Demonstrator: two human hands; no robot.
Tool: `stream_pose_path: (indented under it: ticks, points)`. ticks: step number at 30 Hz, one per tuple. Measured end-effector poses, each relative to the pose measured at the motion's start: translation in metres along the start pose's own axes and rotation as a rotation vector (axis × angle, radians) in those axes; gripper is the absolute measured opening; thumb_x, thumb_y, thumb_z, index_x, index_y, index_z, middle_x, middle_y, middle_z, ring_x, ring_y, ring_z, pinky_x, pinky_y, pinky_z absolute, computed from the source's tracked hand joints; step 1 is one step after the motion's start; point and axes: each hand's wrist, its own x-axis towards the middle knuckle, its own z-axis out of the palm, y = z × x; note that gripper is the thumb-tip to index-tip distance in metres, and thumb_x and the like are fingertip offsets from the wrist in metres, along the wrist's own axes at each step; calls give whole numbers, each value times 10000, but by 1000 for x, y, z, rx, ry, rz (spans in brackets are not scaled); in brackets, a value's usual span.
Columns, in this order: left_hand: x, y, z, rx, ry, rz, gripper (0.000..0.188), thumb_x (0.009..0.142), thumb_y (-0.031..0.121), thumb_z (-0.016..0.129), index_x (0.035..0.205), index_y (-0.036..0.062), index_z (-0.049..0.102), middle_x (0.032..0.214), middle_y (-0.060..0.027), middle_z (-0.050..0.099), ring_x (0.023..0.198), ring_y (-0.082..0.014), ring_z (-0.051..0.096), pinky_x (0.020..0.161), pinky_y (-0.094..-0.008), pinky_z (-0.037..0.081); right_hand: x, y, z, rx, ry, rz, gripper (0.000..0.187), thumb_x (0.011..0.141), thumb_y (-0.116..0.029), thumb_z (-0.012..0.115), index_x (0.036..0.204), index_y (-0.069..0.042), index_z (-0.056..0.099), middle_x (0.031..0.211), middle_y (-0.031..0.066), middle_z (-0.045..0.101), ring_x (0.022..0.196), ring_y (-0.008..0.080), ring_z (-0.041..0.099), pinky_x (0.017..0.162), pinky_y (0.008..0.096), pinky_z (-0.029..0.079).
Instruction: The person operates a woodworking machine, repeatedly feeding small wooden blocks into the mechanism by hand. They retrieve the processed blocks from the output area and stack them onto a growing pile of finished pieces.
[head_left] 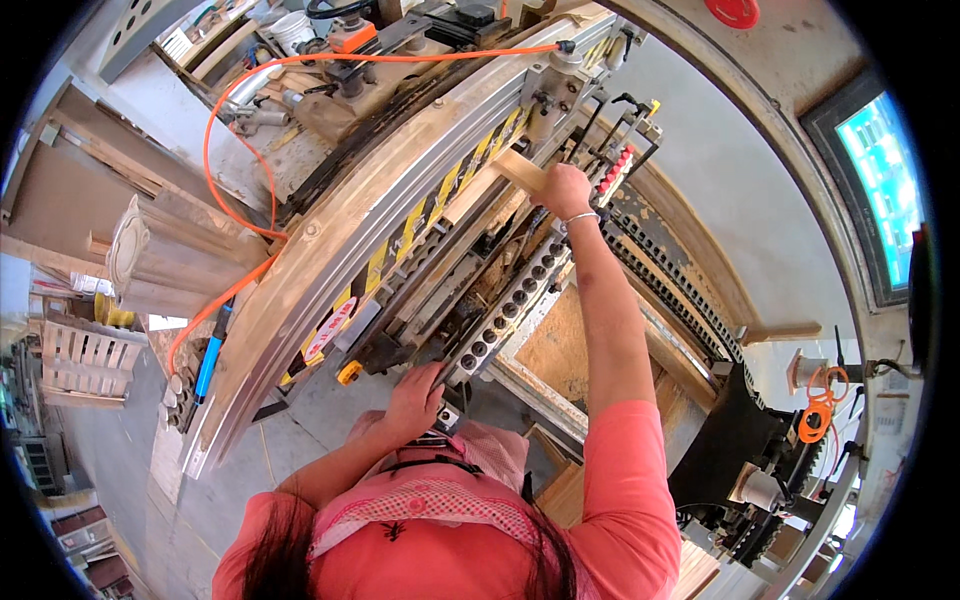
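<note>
My right hand [563, 192] reaches far forward over the machine, its fingers closed around the end of a short pale wood piece [520, 172]. Just left of that piece lies another light wood strip [472, 195], beside the yellow-and-black striped edge; whether the two touch I cannot tell. My left hand [413, 398] rests on the near end of the machine, fingers stretched out and nothing seen in them. Close to its fingertips begins a metal rail with a row of black round parts [506, 310]. A yellow knob [349, 373] sits to the left of this hand.
A long curved-looking metal beam [330, 225] borders the work area on the left, with an orange hose [207, 150] looping over it. Black toothed chain tracks [680, 295] run at the right. A lit screen [880, 190] and a red button [733, 10] are on the right-hand frame.
</note>
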Motion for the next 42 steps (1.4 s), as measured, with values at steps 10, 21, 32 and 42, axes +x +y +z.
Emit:
stream_pose_path:
  ticks: [10,21,32,42]
  points:
    - [3,3,-1,-13,-36,-32,375,860,130,534,1197,-26,480,1141,-240,549,1014,-429,527,870,-457,436,0,-5,-1,7,16,76,432,562,-366,778,814,-24,698,824,142,675,785,279,666,706,357,545]
    - [3,8,-5,-65,-16,-68,398,799,54,576,1185,0,495,1088,-212,567,990,-403,528,852,-441,443,0,-4,3,12,52,30,377,586,-350,752,782,-33,697,819,147,673,790,290,660,710,361,539]
    - [2,7,-3,-43,0,-57,369,817,64,584,1173,-3,516,1119,-215,567,1024,-399,543,870,-422,451,3,2,10,23,73,0,372,581,-349,738,767,-30,691,811,151,669,782,306,656,708,378,537]
    - [-3,4,-5,-33,22,-14,394,811,70,570,1190,-12,495,1120,-219,564,1005,-410,536,879,-439,438,-3,-7,7,0,64,14,431,567,-395,789,779,-32,691,824,146,671,791,303,656,703,386,537]
